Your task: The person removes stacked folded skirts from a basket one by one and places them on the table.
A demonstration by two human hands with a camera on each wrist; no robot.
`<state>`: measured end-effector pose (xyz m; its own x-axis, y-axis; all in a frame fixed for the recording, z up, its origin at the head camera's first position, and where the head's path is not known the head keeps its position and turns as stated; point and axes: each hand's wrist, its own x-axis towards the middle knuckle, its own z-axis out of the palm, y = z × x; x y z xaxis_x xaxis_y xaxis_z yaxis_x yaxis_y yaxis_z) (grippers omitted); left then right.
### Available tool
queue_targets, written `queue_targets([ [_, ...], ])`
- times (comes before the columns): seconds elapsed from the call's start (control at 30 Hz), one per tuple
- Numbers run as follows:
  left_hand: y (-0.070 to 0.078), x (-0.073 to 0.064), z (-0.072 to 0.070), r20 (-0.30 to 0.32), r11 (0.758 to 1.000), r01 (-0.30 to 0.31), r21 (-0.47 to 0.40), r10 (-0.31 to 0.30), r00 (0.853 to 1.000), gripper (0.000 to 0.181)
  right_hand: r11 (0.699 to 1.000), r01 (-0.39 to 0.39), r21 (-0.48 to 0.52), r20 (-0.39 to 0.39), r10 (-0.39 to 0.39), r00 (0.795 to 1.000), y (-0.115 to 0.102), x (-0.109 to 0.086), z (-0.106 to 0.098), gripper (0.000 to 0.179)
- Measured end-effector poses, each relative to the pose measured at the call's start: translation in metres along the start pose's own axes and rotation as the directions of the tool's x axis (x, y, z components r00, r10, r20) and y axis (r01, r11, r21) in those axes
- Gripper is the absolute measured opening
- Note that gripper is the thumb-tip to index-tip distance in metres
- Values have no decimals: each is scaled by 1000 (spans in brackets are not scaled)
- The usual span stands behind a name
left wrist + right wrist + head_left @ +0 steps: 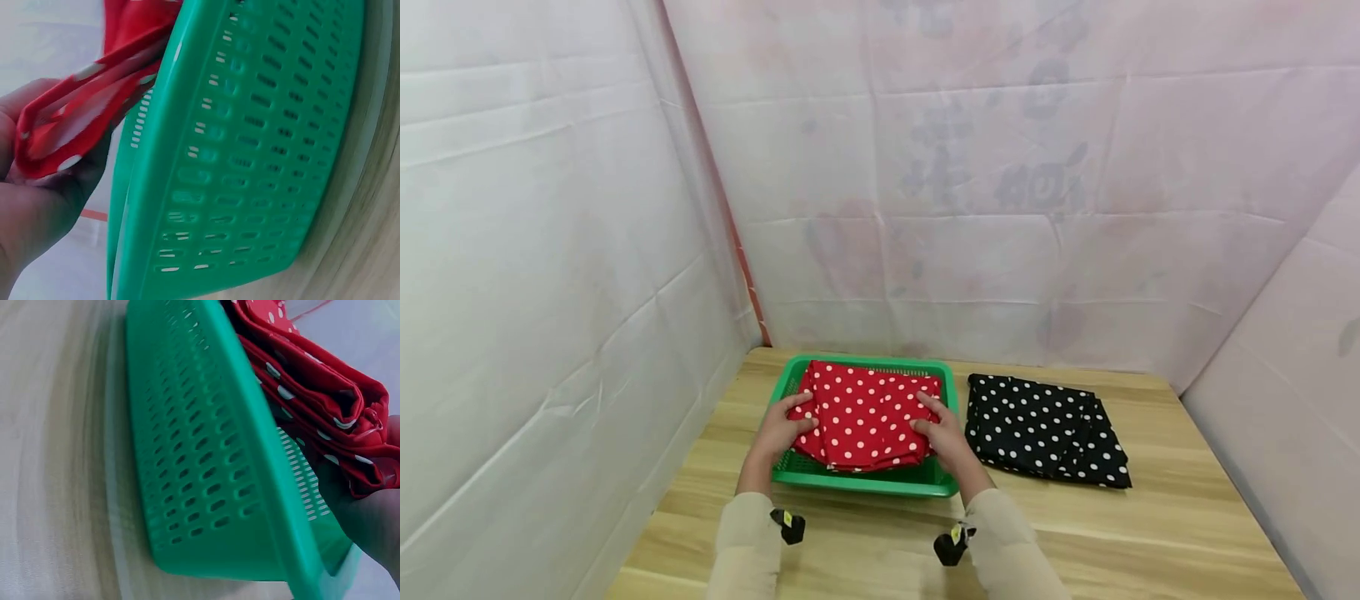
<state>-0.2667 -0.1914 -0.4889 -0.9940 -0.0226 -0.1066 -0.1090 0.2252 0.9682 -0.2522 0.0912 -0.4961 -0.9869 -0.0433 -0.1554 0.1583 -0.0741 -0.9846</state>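
Note:
A folded red cloth with white polka dots lies level over the green plastic basket. My left hand grips the cloth's left side, thumb on top. On the opposite side, my right hand holds the folded edge the same way. In the left wrist view, the left hand wraps round a looped fold, at rim height. Several stacked layers of the red cloth show in the right wrist view, with the right hand round their end. The cloth's underside is mostly hidden.
Right of the basket, a folded black cloth with white dots lies on the wooden table. Pale sheeting hangs behind the table and along both sides. Perforated walls form the basket's sides.

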Motion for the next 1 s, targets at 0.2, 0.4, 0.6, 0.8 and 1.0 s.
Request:
queue_targets([
  [0.2, 5, -17, 5, -67, 996, -23, -85, 18, 998, 55, 999, 35, 26, -2, -35, 999, -8, -11, -11, 58],
  [0.4, 9, -39, 8, -105, 989, -23, -145, 8, 994, 56, 998, 63, 23, 4, -63, 998, -10, -25, -18, 58],
  [0.6, 6, -48, 12, -112, 981, -58, -185, 37, 993, 54, 997, 73, 33, 14, -73, 997, -11, -34, -26, 58],
  [0.8, 2, -65, 29, -124, 977, -53, -209, 28, 992, 51, 995, 95, -6, 30, -95, 995, -24, -55, -47, 58],
  [1.0, 9, -89, 57, -58, 947, -100, -307, 86, 995, 50, 994, 101, 40, 19, -101, 995, -26, -78, -81, 56],
])
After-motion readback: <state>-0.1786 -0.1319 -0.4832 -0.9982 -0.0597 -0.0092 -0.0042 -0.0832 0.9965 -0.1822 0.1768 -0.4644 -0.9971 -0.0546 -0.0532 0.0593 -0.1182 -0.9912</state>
